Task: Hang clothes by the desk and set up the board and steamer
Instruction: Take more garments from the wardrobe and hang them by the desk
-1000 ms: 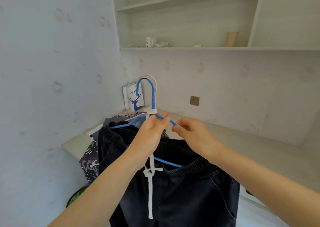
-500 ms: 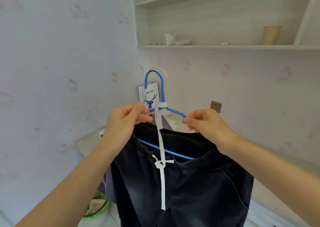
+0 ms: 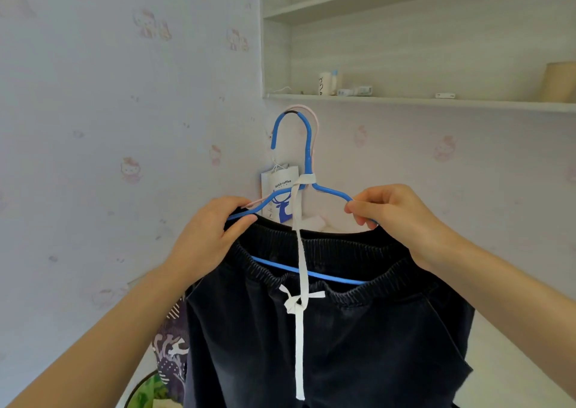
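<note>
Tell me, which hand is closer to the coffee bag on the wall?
Left. The left hand grips the blue hanger right beside the coffee bag; the right hand holds the hanger's other shoulder, farther off to the bag's right.

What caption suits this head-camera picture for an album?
Left hand and right hand grip a blue hanger carrying dark drawstring trousers below a shelf.
</note>
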